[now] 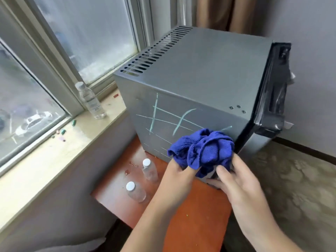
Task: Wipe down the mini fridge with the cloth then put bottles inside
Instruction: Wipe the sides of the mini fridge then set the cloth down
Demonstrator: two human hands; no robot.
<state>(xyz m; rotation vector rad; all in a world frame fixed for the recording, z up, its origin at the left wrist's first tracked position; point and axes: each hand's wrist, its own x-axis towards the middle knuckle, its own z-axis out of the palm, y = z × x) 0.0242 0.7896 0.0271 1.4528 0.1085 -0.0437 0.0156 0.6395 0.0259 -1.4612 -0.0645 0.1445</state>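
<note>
Fridge (200, 79), grey and boxy, stands on an orange worktop (190, 206) in the head view. Both hands bunch a blue cloth (203, 151) against its near side. The left hand (179, 176) tucks its fingers into the folds and the right hand (234, 182) pinches the lower edge, likely forming a wiping pad. Pale scribbles (163, 119) remain just above the grip. Two bottles (150, 170) wait left of it.

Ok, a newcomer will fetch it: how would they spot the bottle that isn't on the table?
Find the window on the left and the pale sill under it. The bottle stands upright on that sill, left of the grey mini fridge. The two other bottles stand lower, on the orange table.
</note>
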